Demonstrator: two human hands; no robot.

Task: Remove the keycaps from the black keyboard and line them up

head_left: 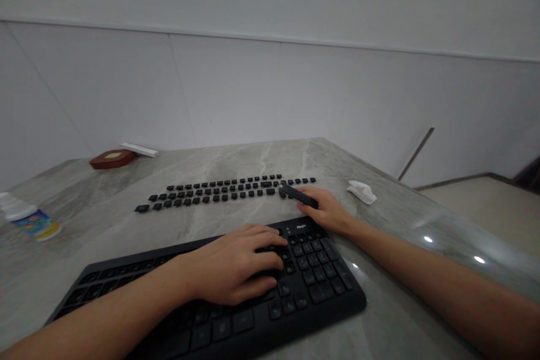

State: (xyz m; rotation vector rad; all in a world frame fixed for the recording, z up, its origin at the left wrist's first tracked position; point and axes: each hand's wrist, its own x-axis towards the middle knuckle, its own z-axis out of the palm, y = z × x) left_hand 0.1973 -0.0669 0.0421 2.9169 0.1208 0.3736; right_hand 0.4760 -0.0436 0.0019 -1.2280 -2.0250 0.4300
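Black keycaps [233,188] line the tabletop [236,218] beyond a partly bare keyboard [323,273], where my left hand [238,264] lies spread while my right hand [328,209] grasps a slim black tool [298,195] by the rows, removal seemingly underway, the next move likely calling for careful placement.

"Where's the camera?"
"On the person's head, close above the near side of the long black plastic keyboard [242,323]."
"Facing?"
"Forward and down, past it to the white panelled wall [236,84]."
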